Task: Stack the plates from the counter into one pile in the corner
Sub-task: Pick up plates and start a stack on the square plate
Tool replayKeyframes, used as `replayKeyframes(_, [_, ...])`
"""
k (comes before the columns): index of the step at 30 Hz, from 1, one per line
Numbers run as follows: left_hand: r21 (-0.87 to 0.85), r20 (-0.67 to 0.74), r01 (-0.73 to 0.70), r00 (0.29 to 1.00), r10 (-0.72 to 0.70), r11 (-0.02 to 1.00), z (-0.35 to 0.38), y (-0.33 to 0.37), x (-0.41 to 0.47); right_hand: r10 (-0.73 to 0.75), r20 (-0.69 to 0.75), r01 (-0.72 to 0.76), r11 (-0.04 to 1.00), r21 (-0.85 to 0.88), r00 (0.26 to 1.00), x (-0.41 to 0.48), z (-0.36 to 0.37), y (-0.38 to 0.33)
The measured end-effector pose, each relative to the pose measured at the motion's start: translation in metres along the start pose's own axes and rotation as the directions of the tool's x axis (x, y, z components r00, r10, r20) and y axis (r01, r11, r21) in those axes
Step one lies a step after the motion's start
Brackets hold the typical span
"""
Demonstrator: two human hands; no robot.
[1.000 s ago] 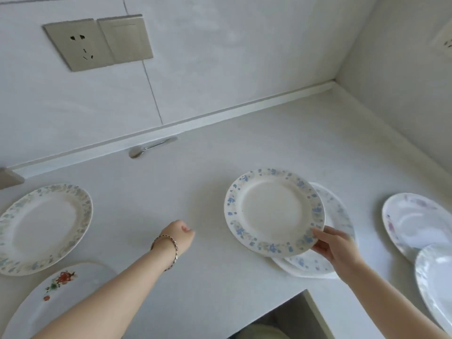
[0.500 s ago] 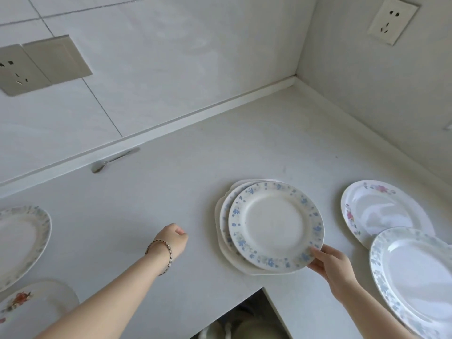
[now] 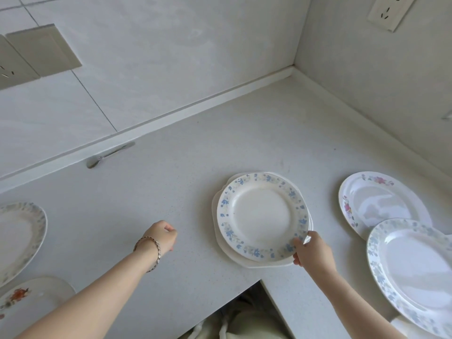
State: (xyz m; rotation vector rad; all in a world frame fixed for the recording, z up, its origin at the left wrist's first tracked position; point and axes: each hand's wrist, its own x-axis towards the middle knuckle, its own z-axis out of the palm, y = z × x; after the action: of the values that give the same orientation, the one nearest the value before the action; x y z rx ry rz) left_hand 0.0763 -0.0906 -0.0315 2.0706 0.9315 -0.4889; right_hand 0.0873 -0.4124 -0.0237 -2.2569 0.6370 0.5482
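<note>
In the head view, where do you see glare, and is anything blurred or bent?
Head view throughout: glare whitens the pink-flowered plate and the large plate beside it; the top stack plate, pinched by the right hand, is sharp; wall lines lean outward, wide-angle distortion.

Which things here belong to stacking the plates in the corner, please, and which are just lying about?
Belong to the job: blue-flowered plate in the right hand, white plate beneath, pink-flowered plate, large blue-rimmed plate, plate at far left, red-flowered plate.
Just lying about: spoon, wall socket, switch.
</note>
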Motion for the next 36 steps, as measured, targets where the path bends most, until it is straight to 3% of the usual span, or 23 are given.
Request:
replayKeyframes(2, [0.002, 0.007, 0.001, 1.000, -0.001, 1.000, -0.002, -0.004, 0.001, 0.039, 0.010, -0.038, 0.997, -0.067, 0.999, 0.002, -0.004, -0.005])
replayKeyframes(4, [-0.007, 0.010, 0.006, 1.000, -0.006, 1.000, -0.004, -0.011, 0.003, 0.028, -0.004, -0.028, 0.950, -0.311, 1.000, -0.002, -0.010, -0.016])
replayKeyframes(5, [-0.016, 0.013, 0.014, 1.000, -0.014, 1.000, -0.005, -0.015, 0.004, -0.009, -0.020, -0.001, 0.890, -0.457, 1.000, -0.006, -0.011, -0.025])
replayKeyframes(7, [-0.033, 0.019, 0.032, 0.999, -0.032, 0.999, -0.007, -0.022, 0.005, -0.140, 0.014, 0.122, 0.805, -0.581, 0.990, -0.015, -0.006, -0.044])
replayKeyframes(10, [-0.062, 0.033, 0.050, 0.998, -0.048, 0.997, -0.017, -0.037, 0.004, -0.304, 0.192, 0.359, 0.758, -0.545, 0.933, -0.029, 0.025, -0.083])
replayKeyframes(14, [-0.127, -0.004, 0.092, 0.996, -0.093, 0.988, -0.049, -0.067, 0.002, -0.341, 0.434, 0.534, 0.698, -0.477, 0.834, -0.046, 0.086, -0.138])
replayKeyframes(18, [-0.179, -0.152, 0.138, 0.974, -0.166, 0.974, -0.104, -0.119, -0.001, -0.387, 0.562, 0.661, 0.604, -0.445, 0.731, -0.075, 0.154, -0.187])
replayKeyframes(23, [0.024, -0.419, 0.284, 0.873, -0.248, 0.959, -0.173, -0.198, -0.015, -0.398, 0.675, 0.767, 0.485, -0.420, 0.621, -0.117, 0.227, -0.222])
replayKeyframes(25, [0.135, -0.477, 0.402, 0.828, -0.296, 0.906, -0.192, -0.229, -0.018, -0.391, 0.698, 0.783, 0.463, -0.415, 0.600, -0.129, 0.249, -0.226])
replayKeyframes(29, [0.111, -0.385, 0.558, 0.787, -0.482, 0.822, -0.217, -0.281, -0.015, -0.349, 0.734, 0.792, 0.446, -0.417, 0.583, -0.145, 0.278, -0.225])
replayKeyframes(34, [-0.099, -0.239, 0.500, 0.827, -0.508, 0.861, -0.229, -0.310, -0.005, -0.326, 0.739, 0.784, 0.450, -0.427, 0.590, -0.154, 0.293, -0.221])
replayKeyframes(36, [-0.143, -0.209, 0.433, 0.866, -0.455, 0.890, -0.234, -0.316, -0.002, -0.329, 0.730, 0.776, 0.463, -0.429, 0.599, -0.154, 0.292, -0.220])
